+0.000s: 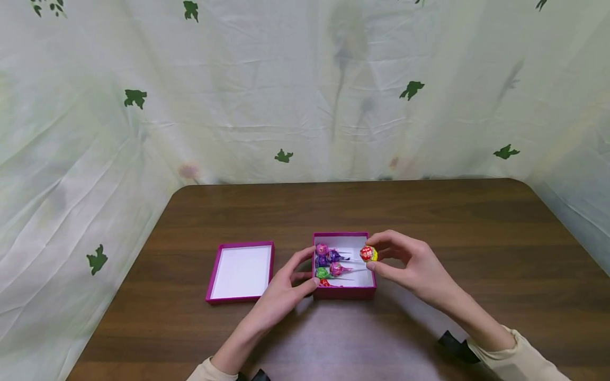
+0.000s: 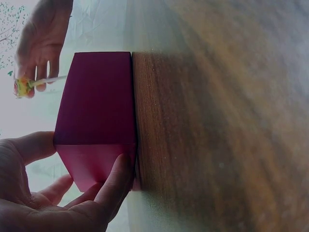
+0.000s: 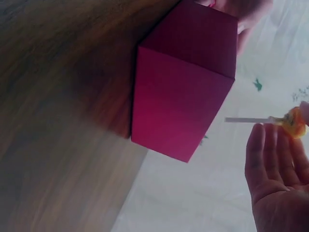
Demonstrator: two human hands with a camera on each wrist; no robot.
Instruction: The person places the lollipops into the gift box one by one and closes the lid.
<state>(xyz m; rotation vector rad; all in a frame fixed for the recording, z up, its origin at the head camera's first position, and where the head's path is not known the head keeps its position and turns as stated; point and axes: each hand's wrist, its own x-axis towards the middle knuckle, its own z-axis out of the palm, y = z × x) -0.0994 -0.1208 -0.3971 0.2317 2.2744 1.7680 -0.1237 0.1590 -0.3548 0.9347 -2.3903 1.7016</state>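
Note:
A magenta box [image 1: 344, 293] with a white inside stands uncovered on the table. Several wrapped lollipops lie in its left part, among them a pink lollipop [image 1: 336, 269], a purple lollipop [image 1: 333, 256] and a green lollipop [image 1: 323, 273]. My left hand [image 1: 285, 291] holds the box by its left wall, thumb and fingers spread across that side in the left wrist view. Above the box's right edge, my right hand [image 1: 413, 264] pinches a red and yellow lollipop [image 1: 368, 254] by its wrapped head. Its white stick [image 3: 247, 120] points left over the box.
Left of the box lies a magenta-rimmed lid [image 1: 240, 271], white inside facing up. Both rest on a brown wooden table [image 1: 429, 211]. A pale cloth [image 1: 305, 95] with green leaf shapes hangs behind the table and at its sides.

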